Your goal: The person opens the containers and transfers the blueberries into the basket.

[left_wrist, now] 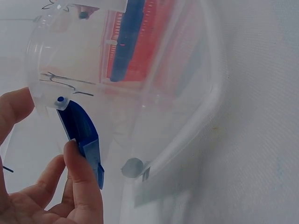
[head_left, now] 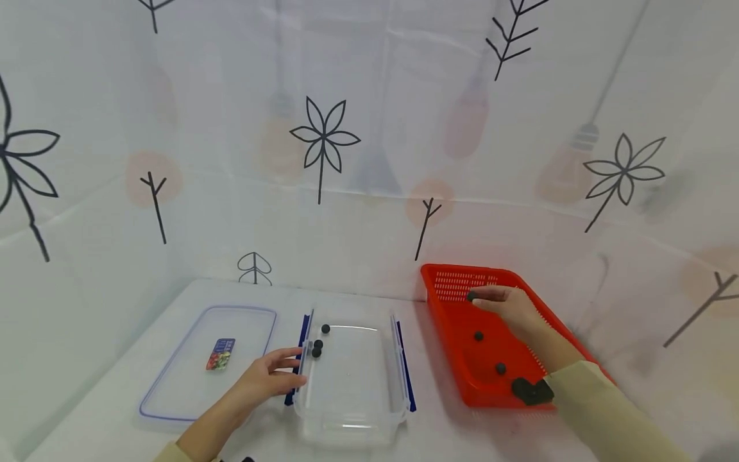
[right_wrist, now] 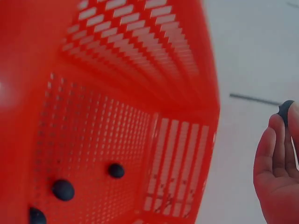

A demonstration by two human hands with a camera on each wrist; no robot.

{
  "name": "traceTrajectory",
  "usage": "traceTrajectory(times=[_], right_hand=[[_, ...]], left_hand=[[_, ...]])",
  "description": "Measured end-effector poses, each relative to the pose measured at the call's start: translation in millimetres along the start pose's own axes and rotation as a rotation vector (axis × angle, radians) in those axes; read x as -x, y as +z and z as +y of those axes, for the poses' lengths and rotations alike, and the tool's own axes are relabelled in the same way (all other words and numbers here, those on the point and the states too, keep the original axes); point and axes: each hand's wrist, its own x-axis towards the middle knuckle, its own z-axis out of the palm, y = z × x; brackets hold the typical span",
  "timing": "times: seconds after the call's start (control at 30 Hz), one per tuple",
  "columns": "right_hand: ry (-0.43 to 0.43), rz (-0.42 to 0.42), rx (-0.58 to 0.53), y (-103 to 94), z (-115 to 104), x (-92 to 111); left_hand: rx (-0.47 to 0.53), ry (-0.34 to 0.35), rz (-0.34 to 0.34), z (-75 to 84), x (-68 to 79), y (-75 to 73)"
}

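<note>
My right hand (head_left: 514,309) pinches a small dark ball (right_wrist: 285,113) between thumb and fingertips, over the far part of the red plastic basket (head_left: 456,359). In the right wrist view, several dark balls show: one pinched, others such as this loose ball (right_wrist: 116,171) on the basket's perforated floor. My left hand (head_left: 268,377) holds the left side of a clear plastic box (head_left: 352,378), fingers at its blue latch (left_wrist: 84,133) and rim. Three dark balls (head_left: 326,328) lie inside the box along its left side.
To the left, a clear lid (head_left: 179,378) with a bluish edge lies flat on the white table (head_left: 424,423), bearing a colourful label (head_left: 220,354). Behind the table hangs a white patterned sheet (head_left: 369,244). Blue latches hang on both long sides of the box.
</note>
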Motion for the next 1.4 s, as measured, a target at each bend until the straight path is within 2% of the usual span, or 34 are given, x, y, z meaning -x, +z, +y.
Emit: traceTrajectory(times=[0.2,0.43,0.57,0.8,1.07,1.2,1.4], right_hand=[[0.028,-0.014,0.038,-17.3,23,-7],[0.08,-0.055,0.14,-28.5,36,-13],[0.123,-0.072,0.146,-31.6,44,-16],[0.145,-0.128,0.165,-37.1,61,-20],[0.206,-0.171,0.143,-35.1,82,-21],[0.227,-0.19,0.118,-32.6,85,-21],[0.191,-0.142,0.158,-30.7,73,-23]], left_hand=[[0.005,-0.006,0.003,0.2,1.2,-0.1],[0.013,-0.014,-0.001,0.3,2.8,-1.2],[0.02,-0.011,-0.006,0.2,2.9,-1.6],[0.027,-0.009,-0.006,0.2,2.2,-1.0],[0.017,-0.009,-0.01,0.4,1.1,-0.6],[0.022,-0.008,-0.01,0.8,1.5,-0.2],[0.025,-0.012,-0.004,0.7,2.0,-0.4]])
